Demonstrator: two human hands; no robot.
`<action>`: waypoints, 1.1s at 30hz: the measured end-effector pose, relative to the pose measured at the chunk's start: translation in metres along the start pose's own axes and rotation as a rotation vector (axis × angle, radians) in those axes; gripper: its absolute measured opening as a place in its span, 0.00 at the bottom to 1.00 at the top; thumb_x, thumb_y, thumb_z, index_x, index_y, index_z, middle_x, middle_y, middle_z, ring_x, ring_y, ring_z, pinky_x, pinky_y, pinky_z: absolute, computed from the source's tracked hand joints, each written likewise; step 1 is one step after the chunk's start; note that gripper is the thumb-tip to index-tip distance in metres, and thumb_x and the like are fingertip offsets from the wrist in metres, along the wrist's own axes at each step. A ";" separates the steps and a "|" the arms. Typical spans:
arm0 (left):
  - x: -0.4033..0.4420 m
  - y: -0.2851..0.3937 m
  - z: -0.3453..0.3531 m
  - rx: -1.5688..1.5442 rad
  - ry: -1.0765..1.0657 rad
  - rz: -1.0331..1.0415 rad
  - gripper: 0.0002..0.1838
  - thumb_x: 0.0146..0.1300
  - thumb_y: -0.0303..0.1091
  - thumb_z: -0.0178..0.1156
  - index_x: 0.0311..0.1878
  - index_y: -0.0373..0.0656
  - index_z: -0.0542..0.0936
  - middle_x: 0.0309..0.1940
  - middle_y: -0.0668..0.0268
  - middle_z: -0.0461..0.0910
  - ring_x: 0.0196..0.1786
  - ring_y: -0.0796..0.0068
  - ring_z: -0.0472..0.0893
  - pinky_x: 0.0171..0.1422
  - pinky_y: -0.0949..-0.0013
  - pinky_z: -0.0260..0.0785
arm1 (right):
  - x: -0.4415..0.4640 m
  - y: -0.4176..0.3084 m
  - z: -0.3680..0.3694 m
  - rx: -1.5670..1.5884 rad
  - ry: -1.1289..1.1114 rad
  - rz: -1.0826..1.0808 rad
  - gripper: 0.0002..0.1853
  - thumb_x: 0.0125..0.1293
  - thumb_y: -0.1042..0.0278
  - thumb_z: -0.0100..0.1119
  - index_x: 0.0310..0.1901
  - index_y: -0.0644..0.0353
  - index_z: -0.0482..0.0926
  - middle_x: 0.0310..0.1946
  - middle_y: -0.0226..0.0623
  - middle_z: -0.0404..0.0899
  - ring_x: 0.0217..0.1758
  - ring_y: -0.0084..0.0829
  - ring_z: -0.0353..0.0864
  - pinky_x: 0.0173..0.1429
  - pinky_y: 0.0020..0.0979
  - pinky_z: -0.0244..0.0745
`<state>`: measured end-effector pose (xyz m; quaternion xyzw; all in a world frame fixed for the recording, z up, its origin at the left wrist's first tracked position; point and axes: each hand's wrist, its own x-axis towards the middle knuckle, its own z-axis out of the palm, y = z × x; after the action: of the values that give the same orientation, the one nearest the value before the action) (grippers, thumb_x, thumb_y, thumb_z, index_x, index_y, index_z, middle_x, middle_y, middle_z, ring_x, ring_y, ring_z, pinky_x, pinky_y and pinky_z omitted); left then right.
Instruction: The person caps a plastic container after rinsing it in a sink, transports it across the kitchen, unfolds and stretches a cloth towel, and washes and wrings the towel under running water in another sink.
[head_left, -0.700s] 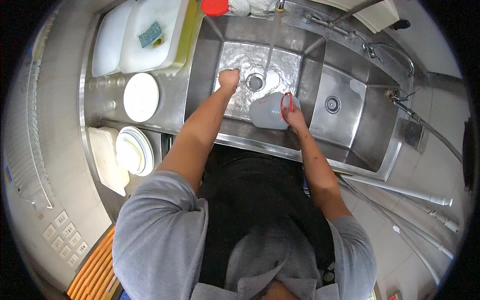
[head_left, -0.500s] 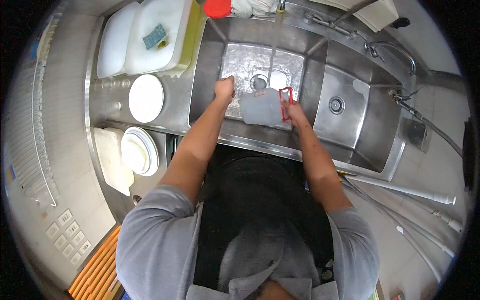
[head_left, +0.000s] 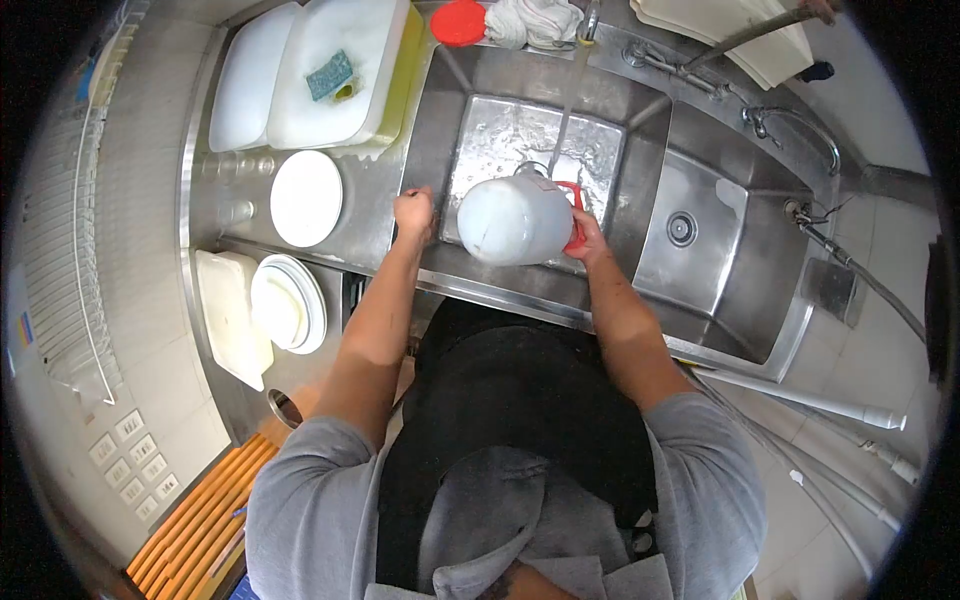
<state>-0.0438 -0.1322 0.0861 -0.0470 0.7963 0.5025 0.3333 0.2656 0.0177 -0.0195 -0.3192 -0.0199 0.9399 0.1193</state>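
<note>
Since the earlier frame, the jug (head_left: 505, 222) has tipped so its round base shows more toward the camera, and the left hand (head_left: 414, 212) has moved back to the sink's left edge. Nearest is the black apron (head_left: 520, 380). The left hand is balled into a fist; whether it touches the rim cannot be told. The right hand (head_left: 588, 240) is wrapped round the jug's red handle (head_left: 571, 186), holding the jug over the left of 2 basins (head_left: 530, 75). A small reddish print on the jug is unreadable. To the left sit stacked dishes (head_left: 288, 303), then a plate (head_left: 306, 198); cards (head_left: 130, 424) on the wall bear marks too small to read. Farther off, a sponge (head_left: 330, 75) lies in a sudsy tub (head_left: 397, 90). At the back, a red lid (head_left: 458, 22) and cloth (head_left: 535, 22) sit beside the running tap (head_left: 588, 22).
</note>
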 end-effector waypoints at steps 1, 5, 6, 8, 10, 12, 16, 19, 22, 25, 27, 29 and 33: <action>0.002 -0.007 -0.001 -0.003 -0.002 0.000 0.06 0.61 0.33 0.59 0.32 0.41 0.76 0.15 0.70 0.67 0.11 0.74 0.64 0.14 0.67 0.54 | -0.001 -0.004 0.007 -0.003 0.001 -0.002 0.18 0.69 0.56 0.62 0.54 0.57 0.81 0.48 0.37 0.85 0.50 0.37 0.85 0.58 0.48 0.79; 0.009 -0.035 0.003 0.004 0.062 0.003 0.09 0.60 0.34 0.62 0.32 0.39 0.77 0.15 0.68 0.70 0.12 0.74 0.68 0.13 0.66 0.57 | 0.022 -0.023 0.019 -0.178 0.044 -0.039 0.18 0.68 0.55 0.63 0.52 0.57 0.82 0.44 0.36 0.86 0.45 0.35 0.86 0.53 0.44 0.81; 0.008 -0.039 0.004 -0.051 0.130 0.006 0.10 0.59 0.35 0.64 0.31 0.37 0.77 0.16 0.66 0.73 0.12 0.73 0.70 0.13 0.65 0.58 | 0.033 -0.029 0.017 -0.303 0.092 -0.093 0.18 0.68 0.55 0.63 0.52 0.58 0.82 0.44 0.35 0.86 0.45 0.34 0.86 0.52 0.43 0.81; 0.000 -0.034 0.001 -0.036 0.109 -0.021 0.12 0.64 0.36 0.63 0.32 0.35 0.78 0.16 0.64 0.74 0.14 0.72 0.73 0.14 0.66 0.61 | 0.033 -0.048 0.048 -0.529 0.199 -0.121 0.18 0.67 0.60 0.63 0.54 0.60 0.81 0.45 0.38 0.86 0.45 0.33 0.86 0.51 0.43 0.81; 0.001 -0.040 -0.006 0.021 0.022 -0.058 0.09 0.68 0.30 0.61 0.36 0.32 0.78 0.22 0.62 0.78 0.19 0.70 0.78 0.17 0.67 0.70 | 0.035 -0.056 0.091 -1.539 0.337 -0.247 0.20 0.64 0.57 0.66 0.52 0.61 0.81 0.44 0.46 0.86 0.45 0.40 0.86 0.51 0.45 0.79; -0.014 -0.030 -0.003 -0.054 -0.024 -0.083 0.07 0.69 0.28 0.60 0.44 0.33 0.77 0.26 0.61 0.78 0.22 0.69 0.80 0.20 0.67 0.73 | 0.056 -0.054 0.102 -1.883 0.328 -0.344 0.19 0.64 0.56 0.65 0.50 0.60 0.82 0.44 0.50 0.86 0.46 0.44 0.86 0.53 0.46 0.78; -0.020 -0.033 -0.009 -0.135 -0.130 -0.030 0.16 0.69 0.20 0.57 0.59 0.37 0.76 0.38 0.58 0.79 0.32 0.66 0.85 0.30 0.64 0.83 | 0.086 -0.067 0.112 -2.134 0.671 -0.419 0.14 0.65 0.58 0.61 0.44 0.59 0.82 0.44 0.52 0.85 0.50 0.52 0.84 0.58 0.49 0.74; -0.021 -0.029 -0.014 -0.091 -0.189 -0.058 0.16 0.70 0.21 0.56 0.60 0.40 0.77 0.34 0.61 0.79 0.26 0.71 0.81 0.23 0.69 0.77 | 0.087 -0.068 0.104 -2.358 0.414 -0.409 0.12 0.63 0.64 0.58 0.45 0.59 0.82 0.43 0.51 0.85 0.50 0.50 0.85 0.59 0.51 0.73; -0.027 -0.023 -0.015 -0.026 -0.256 -0.063 0.14 0.71 0.26 0.60 0.58 0.43 0.80 0.28 0.65 0.78 0.19 0.79 0.74 0.16 0.74 0.63 | 0.083 -0.077 0.096 -2.458 0.144 -0.350 0.13 0.61 0.67 0.57 0.46 0.60 0.82 0.42 0.51 0.85 0.50 0.49 0.85 0.59 0.50 0.73; -0.033 -0.020 -0.005 -0.054 -0.232 -0.063 0.12 0.70 0.36 0.64 0.53 0.43 0.82 0.20 0.72 0.73 0.13 0.84 0.64 0.14 0.76 0.51 | 0.080 -0.082 0.093 -2.392 0.284 -0.366 0.13 0.61 0.69 0.55 0.46 0.59 0.82 0.42 0.50 0.86 0.49 0.47 0.85 0.59 0.49 0.72; -0.030 -0.016 0.000 -0.039 -0.265 -0.060 0.12 0.70 0.39 0.65 0.49 0.42 0.82 0.18 0.74 0.70 0.12 0.84 0.62 0.14 0.75 0.50 | 0.079 -0.074 0.098 -2.513 0.377 -0.415 0.13 0.63 0.70 0.51 0.47 0.58 0.82 0.41 0.48 0.86 0.49 0.45 0.86 0.59 0.47 0.72; -0.031 -0.012 0.008 -0.003 -0.268 -0.080 0.17 0.71 0.47 0.64 0.33 0.44 0.78 0.13 0.76 0.64 0.10 0.83 0.60 0.13 0.74 0.49 | 0.073 -0.066 0.099 -2.525 0.307 -0.400 0.14 0.64 0.70 0.51 0.48 0.57 0.82 0.43 0.47 0.86 0.50 0.45 0.86 0.61 0.47 0.71; -0.024 -0.009 0.026 -0.041 -0.237 -0.093 0.22 0.73 0.52 0.58 0.26 0.49 0.69 0.12 0.73 0.63 0.09 0.79 0.60 0.11 0.70 0.48 | 0.064 -0.068 0.091 -2.467 0.310 -0.376 0.14 0.65 0.71 0.49 0.48 0.57 0.83 0.45 0.47 0.86 0.52 0.45 0.85 0.62 0.47 0.70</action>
<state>-0.0094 -0.1215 0.0864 -0.0310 0.7378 0.5045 0.4473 0.1757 0.1022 0.0220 -0.3171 -0.9147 0.2171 -0.1252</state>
